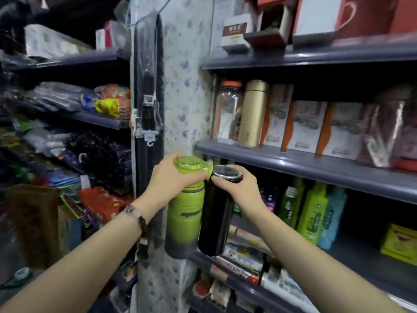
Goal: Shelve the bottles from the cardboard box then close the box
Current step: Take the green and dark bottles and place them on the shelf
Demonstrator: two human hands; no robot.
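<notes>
Two bare forearms are reaching up from the bottom edge. Beyond them grey shelving is filling the shop wall, its middle board carrying a clear jar, a gold flask and printed cartons. Just below that board's left end, the left hand is wrapping its fingers around the lid of a matte green bottle, while the right hand is pinching the cap of a glossy black bottle; the two bottles are touching, hanging upright.
</notes>
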